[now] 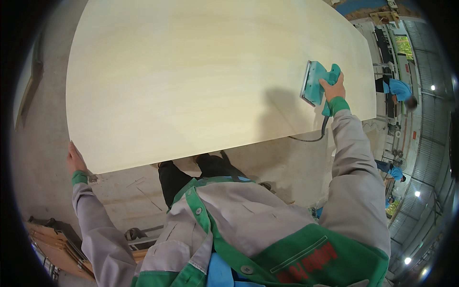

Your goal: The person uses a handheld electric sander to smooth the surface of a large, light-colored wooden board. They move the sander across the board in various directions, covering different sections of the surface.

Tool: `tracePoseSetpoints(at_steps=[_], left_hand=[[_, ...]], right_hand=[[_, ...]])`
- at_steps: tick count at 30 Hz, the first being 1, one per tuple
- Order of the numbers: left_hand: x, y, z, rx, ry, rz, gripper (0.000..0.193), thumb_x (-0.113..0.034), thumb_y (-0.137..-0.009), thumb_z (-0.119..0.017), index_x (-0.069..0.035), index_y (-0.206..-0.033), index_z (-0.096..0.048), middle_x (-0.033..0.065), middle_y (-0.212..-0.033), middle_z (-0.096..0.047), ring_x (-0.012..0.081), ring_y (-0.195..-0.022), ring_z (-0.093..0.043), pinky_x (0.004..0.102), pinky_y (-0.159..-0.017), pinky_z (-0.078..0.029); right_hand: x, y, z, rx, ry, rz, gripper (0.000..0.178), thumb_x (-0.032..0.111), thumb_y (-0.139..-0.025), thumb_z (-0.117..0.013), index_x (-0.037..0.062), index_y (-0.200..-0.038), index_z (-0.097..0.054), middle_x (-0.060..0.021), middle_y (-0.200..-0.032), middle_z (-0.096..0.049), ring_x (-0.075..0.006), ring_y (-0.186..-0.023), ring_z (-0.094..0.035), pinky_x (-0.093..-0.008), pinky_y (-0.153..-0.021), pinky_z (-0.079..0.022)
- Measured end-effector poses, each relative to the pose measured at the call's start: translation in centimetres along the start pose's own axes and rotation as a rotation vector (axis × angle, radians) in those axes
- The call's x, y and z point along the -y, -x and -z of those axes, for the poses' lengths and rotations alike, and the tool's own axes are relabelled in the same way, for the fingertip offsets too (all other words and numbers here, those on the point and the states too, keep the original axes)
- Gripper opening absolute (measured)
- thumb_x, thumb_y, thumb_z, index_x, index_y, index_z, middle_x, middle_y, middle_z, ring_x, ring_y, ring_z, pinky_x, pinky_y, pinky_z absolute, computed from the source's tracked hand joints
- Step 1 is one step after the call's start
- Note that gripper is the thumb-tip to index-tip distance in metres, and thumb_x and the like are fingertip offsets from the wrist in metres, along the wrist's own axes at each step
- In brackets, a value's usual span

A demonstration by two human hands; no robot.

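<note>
A large pale wooden board [201, 86] spreads out in front of me. My right hand [334, 89] is wrapped round the handle of a teal electric sander [316, 83] over the board's right part. The sander is tilted, its flat pad side turned to the left, and its shadow falls on the board at a distance from it. A dark cord [311, 140] runs from the handle down past the near edge. At the near left corner my left hand [75, 160] grips the board's edge, its fingers partly hidden.
Stacked brown panels [60, 246] stand at the lower left, and another panel [28, 83] is at the far left. Off to the right, co-workers in blue shirts [398, 89] are by benches and equipment. Concrete floor [129, 196] lies below the near edge.
</note>
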State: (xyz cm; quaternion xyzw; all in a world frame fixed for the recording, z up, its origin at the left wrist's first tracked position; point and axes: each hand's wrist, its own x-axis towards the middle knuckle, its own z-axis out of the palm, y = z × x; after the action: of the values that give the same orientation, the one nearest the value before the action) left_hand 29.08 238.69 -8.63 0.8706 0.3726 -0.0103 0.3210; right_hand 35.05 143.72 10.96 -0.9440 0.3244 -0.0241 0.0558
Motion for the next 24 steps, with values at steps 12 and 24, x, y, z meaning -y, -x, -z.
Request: tracePoseSetpoints(at_steps=[12,24], left_hand=[[-3.9,2.8,0.7,-0.056,-0.032,0.076,0.088,-0.069,-0.102,-0.044,0.012,-0.125,-0.068,0.0254,-0.121,-0.074,0.0356,-0.116,-0.070,0.0435,-0.100,-0.050],[-6.5,3.9,2.5,-0.118,-0.067,-0.042,0.066,-0.050,-0.108,-0.030,0.003,-0.120,-0.069,0.0317,-0.123,-0.067,0.0503,-0.119,-0.061,0.0538,-0.102,-0.047]], right_hand=[[16.0,7.7,0.0,0.268,-0.085,0.747,0.105,0.038,-0.086,-0.083,0.0132,-0.166,-0.020,-0.0285,-0.127,-0.057,-0.0446,-0.108,-0.064,-0.0488,-0.097,-0.054],[39.5,24.6,-1.3,0.479,-0.155,1.444,0.099,0.028,-0.083,-0.085,0.0106,-0.164,-0.029,-0.0253,-0.124,-0.058,-0.0444,-0.096,-0.068,-0.0473,-0.080,-0.060]])
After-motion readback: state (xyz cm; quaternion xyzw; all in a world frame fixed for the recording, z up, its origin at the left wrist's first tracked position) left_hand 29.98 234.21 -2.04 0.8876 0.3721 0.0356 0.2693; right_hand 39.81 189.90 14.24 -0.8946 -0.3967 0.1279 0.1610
